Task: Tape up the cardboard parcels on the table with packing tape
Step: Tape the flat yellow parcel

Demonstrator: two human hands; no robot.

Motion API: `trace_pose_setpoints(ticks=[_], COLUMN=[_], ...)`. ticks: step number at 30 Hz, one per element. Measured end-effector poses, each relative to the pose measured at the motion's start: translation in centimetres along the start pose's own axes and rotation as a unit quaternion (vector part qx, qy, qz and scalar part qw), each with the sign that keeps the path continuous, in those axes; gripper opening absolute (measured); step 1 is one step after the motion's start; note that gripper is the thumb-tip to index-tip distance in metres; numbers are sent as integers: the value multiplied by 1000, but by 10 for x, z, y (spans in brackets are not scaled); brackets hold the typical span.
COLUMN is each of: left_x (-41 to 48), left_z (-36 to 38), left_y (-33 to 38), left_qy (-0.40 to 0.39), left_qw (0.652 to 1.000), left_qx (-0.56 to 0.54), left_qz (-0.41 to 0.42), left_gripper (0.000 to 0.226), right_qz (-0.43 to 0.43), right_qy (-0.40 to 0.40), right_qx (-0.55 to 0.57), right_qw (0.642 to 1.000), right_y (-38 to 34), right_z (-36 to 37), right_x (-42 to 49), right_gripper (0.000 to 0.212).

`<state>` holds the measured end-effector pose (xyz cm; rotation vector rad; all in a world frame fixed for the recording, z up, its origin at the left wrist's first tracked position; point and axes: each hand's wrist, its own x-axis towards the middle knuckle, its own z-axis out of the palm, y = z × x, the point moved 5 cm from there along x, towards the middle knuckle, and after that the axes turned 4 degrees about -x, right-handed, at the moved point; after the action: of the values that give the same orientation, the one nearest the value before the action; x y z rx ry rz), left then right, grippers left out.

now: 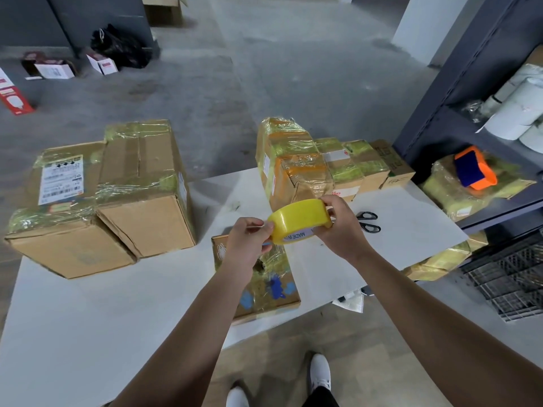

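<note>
**Tape roll in both hands, free end being picked**

Tape roll [296, 218]: yellow, held in the air above the table [117, 304], between the two hands. Probably light, rigid on its core, with a slick outer face. Best held by the core and sides. The free end is the fiddly bit: thin sticky film, likely to fold onto itself or tear narrow if pulled crooked.

Right hand [340, 227]: fingers curled over the top of the roll, thumb underneath, firm hold. Left hand [246, 242]: thumb and forefinger pinched at the roll's left edge, apparently on the tape end. Can't make out the end itself.

Flat parcel [279, 289]: lies on the table directly under the left hand and wrist, film on part of it. Probably the next target. Cardboard may slide on the smooth top unless pressed down.

Scissors [368, 221]: on the table, just right of the right hand. Taped parcel stack [308, 168] is beyond the right hand. Big boxes [100, 198] sit well off to the left of the left hand.
</note>
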<state>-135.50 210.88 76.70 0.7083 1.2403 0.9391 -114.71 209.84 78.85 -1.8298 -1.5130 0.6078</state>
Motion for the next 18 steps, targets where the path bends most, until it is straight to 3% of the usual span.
trace_pose_setpoints(ticks=[4,11,18], left_x=[-5,-15,-18], left_z=[2,10,15], left_y=[6,19,29], left_qy=[-9,-26,-68], left_qw=[994,949,929], left_qx=[99,291,337], left_qz=[41,115,133], left_gripper=[12,15,14], right_qz=[-9,-22,-17], right_qy=[2,14,5], right_qx=[1,-4,-15], right_qw=[1000,1000,1000], right_y=[-1,-2,-6], right_z=[-3,-3,-7], right_x=[-2,-5,-4], right_gripper=[48,48,54])
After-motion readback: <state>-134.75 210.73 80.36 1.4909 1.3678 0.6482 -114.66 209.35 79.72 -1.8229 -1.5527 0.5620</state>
